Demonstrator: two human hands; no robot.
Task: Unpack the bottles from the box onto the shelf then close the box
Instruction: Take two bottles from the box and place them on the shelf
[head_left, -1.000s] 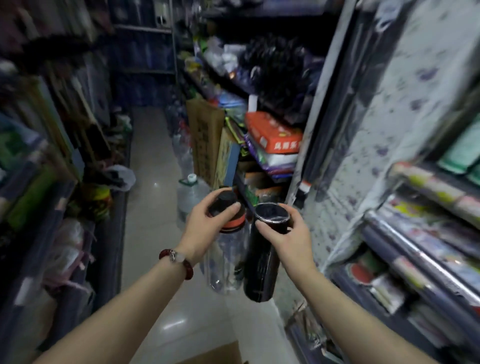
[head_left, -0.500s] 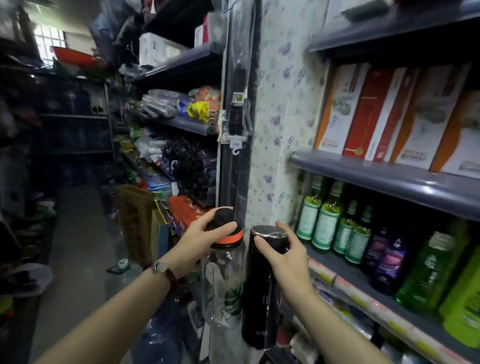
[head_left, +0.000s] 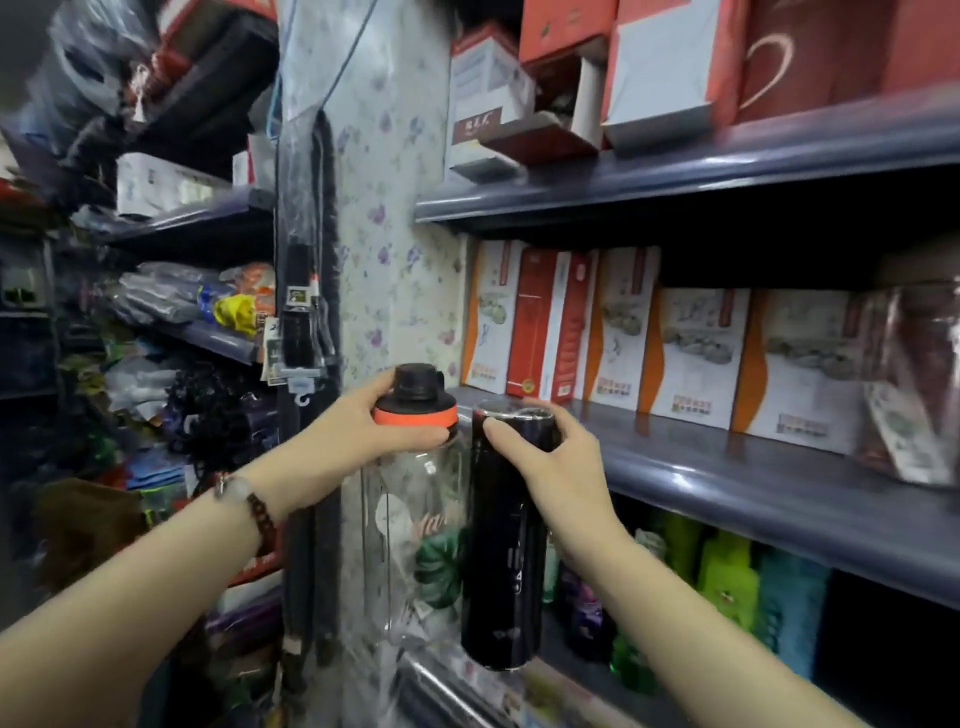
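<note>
Clear bottle (head_left: 410, 525) and black bottle (head_left: 503, 545) upright, side by side.

Little legible. Clear bottle (head_left: 415, 540): a slanted reddish script word beside a green leaf print, too blurred to read. Black bottle (head_left: 501, 545): faint pale vertical marking, unreadable. White-and-maroon carton (head_left: 478, 122) on the upper shelf (head_left: 701, 171): pale characters on a dark band, not decipherable. Boxes (head_left: 691, 358) below: small print, too small to read.

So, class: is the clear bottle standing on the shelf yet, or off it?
Off it. The clear bottle hangs in the air by its cap, gripped by the left hand, its base below the edge of the shelf.
</note>
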